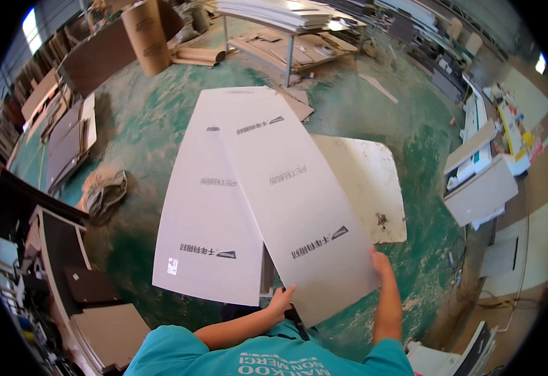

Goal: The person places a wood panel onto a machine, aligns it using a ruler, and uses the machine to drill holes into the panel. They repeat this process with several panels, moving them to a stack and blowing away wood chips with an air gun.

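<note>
A long white film-covered panel (311, 207) with grey print lies tilted across my front, its near end lifted in both hands. My left hand (281, 301) grips its left edge close to the near corner. On the opposite edge, my right hand (379, 260) is closed with the thumb on top; its other fingers are hidden under the panel. Beneath and to the left, a similar white panel (205, 238) with a small label at its near corner rests on a stack. The held panel overlaps it at the far end and fans out to the right.
A worn pale board (374, 188) lies to the right of the panels. Farther ahead stands a metal-legged table (291, 56) piled with white sheets. Cardboard rolls (145, 37) and leaning boards (70, 141) are at left. A cluttered workbench (484, 194) is at right. Dust covers the green floor (412, 119).
</note>
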`<action>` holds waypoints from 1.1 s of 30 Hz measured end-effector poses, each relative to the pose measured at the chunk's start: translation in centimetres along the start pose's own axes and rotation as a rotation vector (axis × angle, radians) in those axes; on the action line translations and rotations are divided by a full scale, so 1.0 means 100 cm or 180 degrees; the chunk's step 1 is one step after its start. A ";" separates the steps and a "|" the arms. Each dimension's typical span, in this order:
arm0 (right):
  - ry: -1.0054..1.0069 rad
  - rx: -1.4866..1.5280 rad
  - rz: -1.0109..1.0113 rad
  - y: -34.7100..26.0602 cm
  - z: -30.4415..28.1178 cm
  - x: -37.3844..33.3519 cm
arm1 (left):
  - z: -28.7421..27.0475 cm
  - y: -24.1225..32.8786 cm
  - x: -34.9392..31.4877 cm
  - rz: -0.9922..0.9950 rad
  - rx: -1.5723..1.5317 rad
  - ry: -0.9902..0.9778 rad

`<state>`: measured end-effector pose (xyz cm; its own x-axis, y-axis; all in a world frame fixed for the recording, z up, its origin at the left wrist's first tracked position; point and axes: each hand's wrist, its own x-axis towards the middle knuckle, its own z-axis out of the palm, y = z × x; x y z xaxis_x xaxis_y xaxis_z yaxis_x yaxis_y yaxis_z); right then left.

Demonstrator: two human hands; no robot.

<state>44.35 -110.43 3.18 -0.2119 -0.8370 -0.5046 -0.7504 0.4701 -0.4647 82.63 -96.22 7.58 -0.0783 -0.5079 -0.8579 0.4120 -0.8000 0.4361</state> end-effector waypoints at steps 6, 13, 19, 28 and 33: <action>0.0638 -0.0366 0.0496 0.116 -0.024 -0.053 | 0.084 0.048 0.081 0.0744 -0.1089 0.1184; 0.0993 -0.0162 0.1193 0.188 -0.028 -0.113 | 0.138 0.008 0.127 0.0638 -0.0059 0.1335; 0.1116 -0.0122 0.1441 0.178 -0.052 -0.086 | 0.177 0.036 0.231 0.0617 0.0244 0.0604; 0.0459 0.0327 0.1484 0.167 -0.021 0.034 | 0.116 -0.016 0.127 0.0299 0.4419 -0.0909; 0.1107 0.0712 0.1155 0.205 0.076 0.065 | 0.028 0.045 0.007 0.1450 0.3392 -0.1687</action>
<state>32.32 -104.10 -15.20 -0.6551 -0.6355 -0.4086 -0.4473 0.7621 -0.4681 81.85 -101.05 9.70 -0.5754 -0.6709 -0.4677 -0.4136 -0.2547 0.8741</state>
